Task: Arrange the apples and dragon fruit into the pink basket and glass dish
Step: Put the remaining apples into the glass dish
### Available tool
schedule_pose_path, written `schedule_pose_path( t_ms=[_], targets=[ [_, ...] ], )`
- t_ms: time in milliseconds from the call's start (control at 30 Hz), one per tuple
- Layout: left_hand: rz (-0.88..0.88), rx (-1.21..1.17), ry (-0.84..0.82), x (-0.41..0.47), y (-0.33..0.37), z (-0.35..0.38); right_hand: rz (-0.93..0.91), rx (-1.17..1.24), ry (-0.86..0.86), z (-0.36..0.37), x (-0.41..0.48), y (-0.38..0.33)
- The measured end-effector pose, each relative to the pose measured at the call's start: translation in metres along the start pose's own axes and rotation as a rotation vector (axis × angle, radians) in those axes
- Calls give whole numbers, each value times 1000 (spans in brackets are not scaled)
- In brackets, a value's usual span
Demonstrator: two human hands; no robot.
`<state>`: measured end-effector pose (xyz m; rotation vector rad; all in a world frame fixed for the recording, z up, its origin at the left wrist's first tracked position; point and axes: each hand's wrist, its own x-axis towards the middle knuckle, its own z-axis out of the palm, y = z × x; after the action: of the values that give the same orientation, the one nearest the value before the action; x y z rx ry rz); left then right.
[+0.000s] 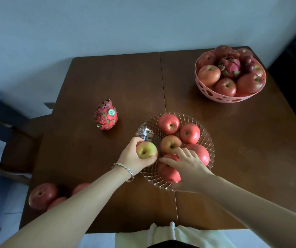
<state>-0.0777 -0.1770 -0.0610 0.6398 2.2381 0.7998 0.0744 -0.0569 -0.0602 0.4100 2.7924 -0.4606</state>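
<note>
- Brown wooden counter [107, 77] carries everything, and most of the sorting looks done from what you can see here.
- Far right corner: the pink perforated basket [215, 96] is heaped with red apples, with a second dragon fruit [230, 66] on top beside some small dark fruits. It looks full, so I would leave it.
- Near the middle, toward the near edge, the clear cut-glass dish [147, 130] holds five red apples, all sitting on its right and near sides. Its left side is bare.
- Your left hand [132, 155] holds a yellow-green and red apple [146, 149] at the dish's left rim. Your fingers [150, 161] are curled round it from below, with the thumb over the top.
- Your right hand [188, 165] lies on the red apple [167, 173] at the near side of the dish. Its fingers are spread across it, not pinching, and seem to steady the pile.
- Still out on the counter:
  - the pink dragon fruit with a green sticker [106, 116], upright to the left of the dish and well apart from it
  - three red apples [43, 195] at the near left corner
- Judging by this, the apple in hand goes into the bare left side, then the four loose fruits follow.
</note>
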Motion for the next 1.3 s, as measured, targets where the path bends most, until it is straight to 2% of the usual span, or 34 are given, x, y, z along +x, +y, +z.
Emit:
schedule_pose_path(
  t_ms=[200,333,433,500,600,700,833,967,1067,1300],
  targets=[
    [-8,2,-10,0,2,-1,-117,-5,-153,-11,1,10],
    [-43,-76,-5,0,4,-3,-217,-142,-200,-20,6,14],
    [-56,-109,-6,1,5,-3,-218,-179,-248,-26,7,13],
    [-59,-124,-5,2,4,-2,-137,-97,-206,-29,3,9],
    [-46,-117,14,2,2,0,155,214,48,-22,-12,-6],
    [-22,-95,17,2,-1,4,425,336,258,-5,-24,-27],
    [11,-7,-23,0,-3,8,575,298,292,17,-20,-40],
    [13,2,-56,0,-5,8,629,224,280,30,-12,-42],
    [10,6,-64,2,-5,6,558,75,316,37,-14,-37],
    [26,3,-73,1,-4,5,250,-177,429,50,-22,-14]
  ],
)
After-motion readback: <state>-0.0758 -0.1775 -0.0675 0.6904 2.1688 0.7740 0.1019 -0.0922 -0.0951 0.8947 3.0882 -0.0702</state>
